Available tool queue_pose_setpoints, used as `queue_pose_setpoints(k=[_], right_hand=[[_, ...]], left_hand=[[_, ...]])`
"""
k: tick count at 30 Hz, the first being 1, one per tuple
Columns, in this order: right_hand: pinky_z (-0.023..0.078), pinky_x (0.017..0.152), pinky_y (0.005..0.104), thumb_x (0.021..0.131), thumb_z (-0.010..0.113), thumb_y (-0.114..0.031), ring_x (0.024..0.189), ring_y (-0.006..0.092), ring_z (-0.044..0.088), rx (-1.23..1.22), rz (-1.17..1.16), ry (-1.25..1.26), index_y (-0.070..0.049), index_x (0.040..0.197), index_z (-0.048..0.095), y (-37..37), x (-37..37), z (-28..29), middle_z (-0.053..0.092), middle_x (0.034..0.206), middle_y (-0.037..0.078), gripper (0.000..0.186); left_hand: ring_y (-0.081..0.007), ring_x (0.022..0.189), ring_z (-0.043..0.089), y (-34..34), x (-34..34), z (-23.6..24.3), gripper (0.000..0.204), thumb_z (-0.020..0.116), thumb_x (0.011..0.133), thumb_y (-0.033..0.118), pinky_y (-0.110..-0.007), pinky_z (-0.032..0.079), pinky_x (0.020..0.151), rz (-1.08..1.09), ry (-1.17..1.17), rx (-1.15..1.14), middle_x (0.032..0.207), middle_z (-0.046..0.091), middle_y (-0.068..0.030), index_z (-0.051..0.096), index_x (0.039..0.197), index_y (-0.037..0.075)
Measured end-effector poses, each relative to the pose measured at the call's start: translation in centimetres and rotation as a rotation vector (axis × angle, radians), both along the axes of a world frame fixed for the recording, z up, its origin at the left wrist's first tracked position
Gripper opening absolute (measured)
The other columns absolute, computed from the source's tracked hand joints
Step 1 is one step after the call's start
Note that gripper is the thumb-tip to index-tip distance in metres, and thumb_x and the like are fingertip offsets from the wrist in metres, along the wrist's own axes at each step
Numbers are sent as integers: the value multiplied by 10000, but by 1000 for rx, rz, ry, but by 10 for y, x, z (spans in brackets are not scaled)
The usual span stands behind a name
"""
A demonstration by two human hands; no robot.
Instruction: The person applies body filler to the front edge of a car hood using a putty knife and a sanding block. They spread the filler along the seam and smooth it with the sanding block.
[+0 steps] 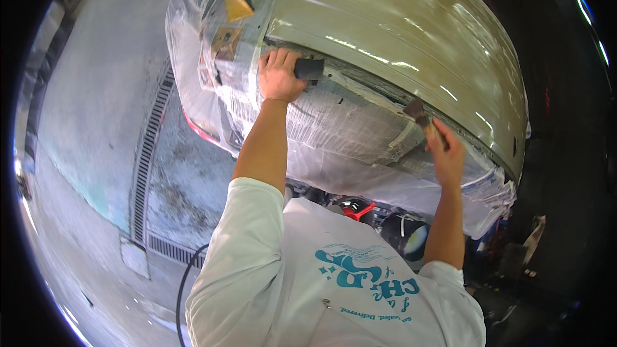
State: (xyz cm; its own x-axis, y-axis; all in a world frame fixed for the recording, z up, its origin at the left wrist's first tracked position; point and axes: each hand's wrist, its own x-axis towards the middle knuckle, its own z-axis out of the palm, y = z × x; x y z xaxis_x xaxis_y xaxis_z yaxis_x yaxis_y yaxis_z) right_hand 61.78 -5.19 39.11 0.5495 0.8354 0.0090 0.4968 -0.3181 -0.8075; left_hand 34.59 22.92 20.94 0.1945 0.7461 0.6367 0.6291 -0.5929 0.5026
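Note:
A glossy beige vehicle panel (pixel 385 32) fills the upper middle, with a dark seam (pixel 373 71) along its near edge. My right hand (pixel 447 154) is closed round the handle of a brush (pixel 418 114). Its dark bristles lie at or just over that seam; whether they touch I cannot tell. Farther left, my left hand (pixel 280 76) is closed on a short black block (pixel 310 69) beside the same seam. Below the seam, whitish masking sheet (pixel 340 122) and clear plastic film (pixel 347 170) cover the vehicle.
A yellow-and-black piece (pixel 238 5) lies on the covered part at upper left. Slotted drain grating (pixel 153 148) runs across the grey floor, and a black hose (pixel 182 295) curves at lower left. Below the film are a red object (pixel 360 211) and a dark bucket-like container (pixel 405 232).

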Motion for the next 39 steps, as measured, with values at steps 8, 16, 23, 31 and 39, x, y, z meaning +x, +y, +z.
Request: queue_pose_setpoints(k=[8, 16, 23, 31, 39], right_hand=[[492, 933, 287, 912, 604, 35, 1014, 152, 594, 188, -136, -47, -68, 1511, 541, -79, -27, -82, 599, 1211, 57, 612], [571, 828, 506, 921, 645, -39, 922, 449, 654, -69, -182, -350, -218, 1570, 456, -9, -74, -139, 515, 1227, 233, 700], [572, 791, 489, 940, 654, -82, 905, 450, 662, 195, -82, -374, -91, 1552, 447, -114, -128, -137, 537, 1278, 247, 645], [506, 654, 304, 1068, 560, -213, 747, 126, 627, -111, -467, 583, -4, 1448, 525, -233, -137, -141, 674, 988, 99, 435], [460, 528, 234, 1027, 656, -254, 673, 80, 581, 203, -552, 939, -107, 1356, 629, -222, -134, -172, 651, 875, 1, 361]], left_hand=[[-284, 1116, 622, 0, 4, 6, 402, 780, 666, 158, -463, 398, 1090, -10, 85, 35, 1063, 682, -31, 699, 1060, 165], [-291, 1135, 617, 0, 2, 1, 345, 769, 732, 178, -469, 392, 1104, 17, 125, 44, 1082, 677, -37, 695, 1068, 170], [-295, 1130, 623, -3, -3, -6, 376, 747, 714, 161, -461, 397, 1105, 1, 168, 43, 1090, 682, -45, 695, 1086, 164], [-310, 1192, 610, 29, -2, -22, 325, 673, 795, 176, -473, 411, 1085, -108, 121, 71, 1168, 717, -47, 712, 1117, 159], [-286, 1163, 644, -5, -20, 2, 343, 593, 925, 108, -438, 487, 1033, -216, -70, 118, 1241, 703, -150, 678, 1254, 65]])
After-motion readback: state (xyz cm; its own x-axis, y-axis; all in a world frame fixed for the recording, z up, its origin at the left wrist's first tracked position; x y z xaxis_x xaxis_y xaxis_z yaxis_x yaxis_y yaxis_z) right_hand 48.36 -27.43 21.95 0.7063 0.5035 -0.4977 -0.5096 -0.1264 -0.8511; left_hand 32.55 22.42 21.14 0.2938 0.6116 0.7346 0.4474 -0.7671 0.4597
